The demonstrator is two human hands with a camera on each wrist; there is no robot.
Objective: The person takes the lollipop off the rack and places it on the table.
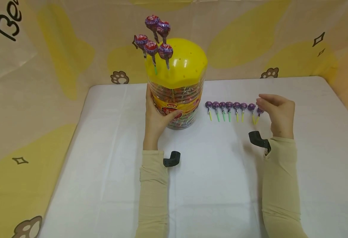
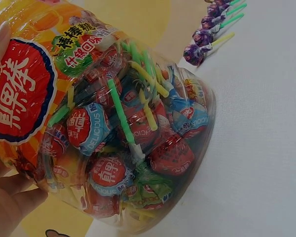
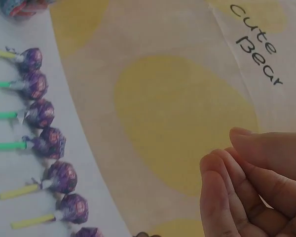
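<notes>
My left hand [image 1: 157, 124] grips a clear plastic jar of lollipops [image 1: 188, 105] low on its left side, the thumb across the printed label and the fingers behind. The jar's yellow lid [image 1: 188, 66] has several purple-and-red wrapped lollipops [image 1: 165, 51] standing in it by their sticks. Wrapped lollipops with green, yellow and red-and-blue colours show through the jar wall [image 2: 200, 168] in the left wrist view. Over the right end of a row of purple lollipops [image 1: 228, 105] hovers my right hand [image 1: 279, 114], fingers loosely bent, thumb near the fingertips, nothing between them.
The row lies on a white table [image 1: 209, 185] right of the jar, sticks toward me, with yellow and green sticks. A patterned cloth backdrop [image 1: 236, 36] rises behind the table and along its left side. Black wrist mounts [image 1: 172, 159] stick out from both sleeves.
</notes>
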